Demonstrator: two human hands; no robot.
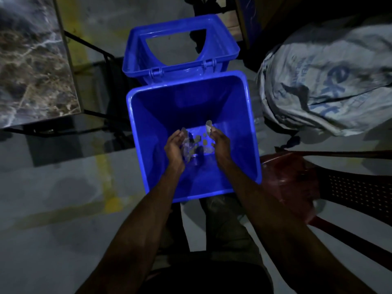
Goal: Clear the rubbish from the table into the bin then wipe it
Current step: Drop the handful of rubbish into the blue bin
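A blue plastic bin (144, 115) stands on the floor with its hinged lid (180, 49) swung back. Both my hands hang over its open mouth. My left hand (175, 148) and my right hand (220, 146) face each other, palms inward, fingers loosely straight. Small grey scraps (198, 137) and clear crinkled plastic (188, 148) are between the hands and below them, inside the bin. One grey scrap (209, 126) sits at my right fingertips, another (184, 130) at my left fingertips; whether they are pinched is unclear.
The marble-patterned table (31, 66) is at the upper left on a black metal frame. A large grey printed sack (326, 81) lies to the right of the bin. A dark red plastic chair (297, 179) stands at the right. The floor is grey with a yellow line.
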